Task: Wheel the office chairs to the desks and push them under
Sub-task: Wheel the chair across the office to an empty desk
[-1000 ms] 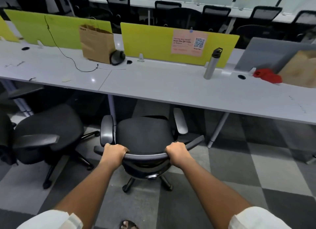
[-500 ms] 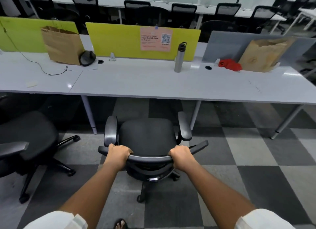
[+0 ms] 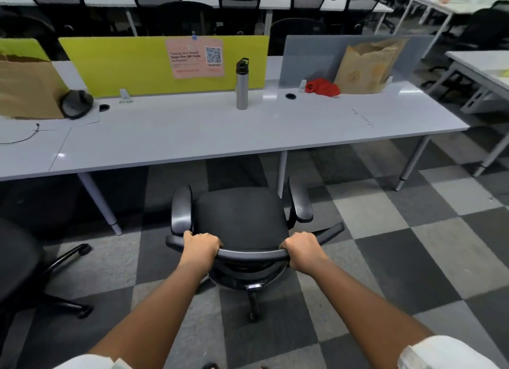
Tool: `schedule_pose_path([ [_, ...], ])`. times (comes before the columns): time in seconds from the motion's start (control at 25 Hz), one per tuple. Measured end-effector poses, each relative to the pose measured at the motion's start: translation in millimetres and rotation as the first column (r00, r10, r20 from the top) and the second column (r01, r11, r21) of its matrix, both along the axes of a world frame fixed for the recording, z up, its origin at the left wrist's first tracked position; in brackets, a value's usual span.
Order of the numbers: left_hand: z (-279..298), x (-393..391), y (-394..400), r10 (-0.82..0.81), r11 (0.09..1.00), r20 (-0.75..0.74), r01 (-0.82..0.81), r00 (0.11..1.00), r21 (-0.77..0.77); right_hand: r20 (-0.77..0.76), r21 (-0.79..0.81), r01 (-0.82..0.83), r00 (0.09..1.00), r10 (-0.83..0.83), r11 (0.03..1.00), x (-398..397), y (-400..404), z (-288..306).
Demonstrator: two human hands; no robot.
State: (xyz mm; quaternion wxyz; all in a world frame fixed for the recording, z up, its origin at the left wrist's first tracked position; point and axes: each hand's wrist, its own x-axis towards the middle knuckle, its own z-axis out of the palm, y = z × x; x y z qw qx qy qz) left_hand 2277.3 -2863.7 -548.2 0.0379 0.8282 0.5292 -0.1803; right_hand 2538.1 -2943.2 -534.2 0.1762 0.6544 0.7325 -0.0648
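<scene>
A black office chair [image 3: 241,217] with grey armrests stands on the checkered carpet, facing the long white desk [image 3: 209,131]. Its seat front lies just short of the desk's near edge. My left hand [image 3: 202,244] grips the top of the backrest on the left side. My right hand [image 3: 303,251] grips the same rail on the right side. A desk leg [image 3: 281,173] stands just beyond the chair's right armrest. A second black chair [image 3: 24,269] stands at the far left, away from the desk.
On the desk stand a steel bottle [image 3: 241,84], a red cloth [image 3: 322,87], two brown paper bags [image 3: 367,65] and a black round object [image 3: 75,104]. Yellow and grey dividers run along the back. Another white desk [image 3: 479,68] is at the right; more chairs are behind.
The chair and I have shifted to the right along the desk. The second chair has slid toward the left edge of view. Both hands keep their grip on the backrest.
</scene>
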Motion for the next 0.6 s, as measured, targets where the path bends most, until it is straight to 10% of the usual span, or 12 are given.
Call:
schedule_pose_path([
  [0.6, 14, 118, 40, -0.241, 0.97, -0.025, 0.241, 0.97, 0.005, 0.096, -0.037, 0.318, 0.945, -0.313, 0.948, 78, -15, -7],
])
